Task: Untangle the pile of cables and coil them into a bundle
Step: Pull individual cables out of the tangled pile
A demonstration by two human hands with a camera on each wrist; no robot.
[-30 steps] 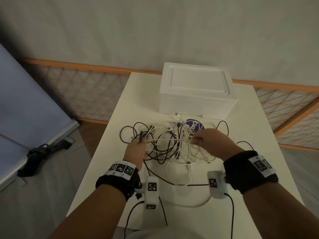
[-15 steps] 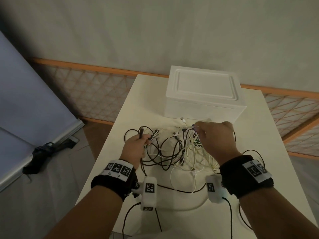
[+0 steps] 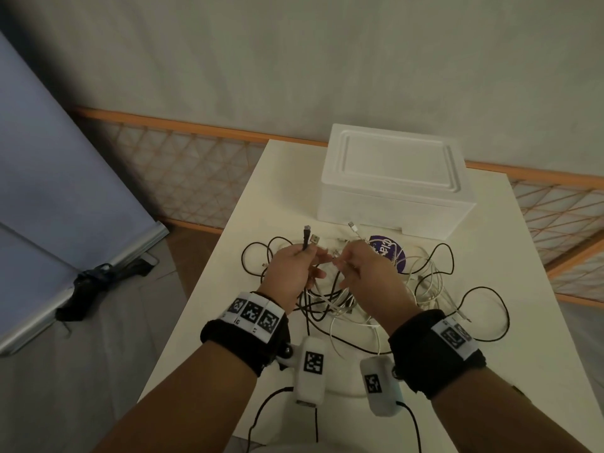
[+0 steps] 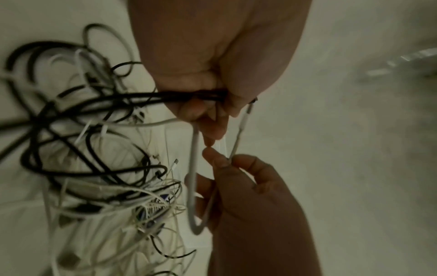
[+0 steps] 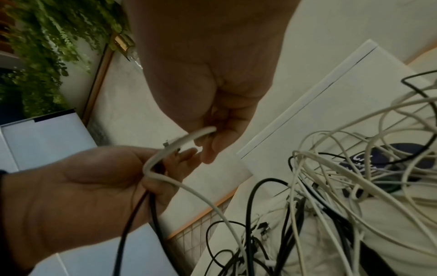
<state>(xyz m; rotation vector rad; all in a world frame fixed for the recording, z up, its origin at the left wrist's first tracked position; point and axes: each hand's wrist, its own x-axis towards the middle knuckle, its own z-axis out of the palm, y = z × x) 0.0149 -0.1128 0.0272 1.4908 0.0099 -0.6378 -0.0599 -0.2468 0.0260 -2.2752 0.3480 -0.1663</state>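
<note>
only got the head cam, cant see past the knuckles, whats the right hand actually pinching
Observer: A thin white cable. In the right wrist view, the right hand pinches it between thumb and fingertips.
Operator: and the other hand, same cable?
Observer: It seems so. The left hand grips two black cables in its fist, and the white one runs out from under its fingers.
Operator: tight or slack between them
Observer: Slack. In the left wrist view it hangs in a U-shaped loop between the two hands.
</note>
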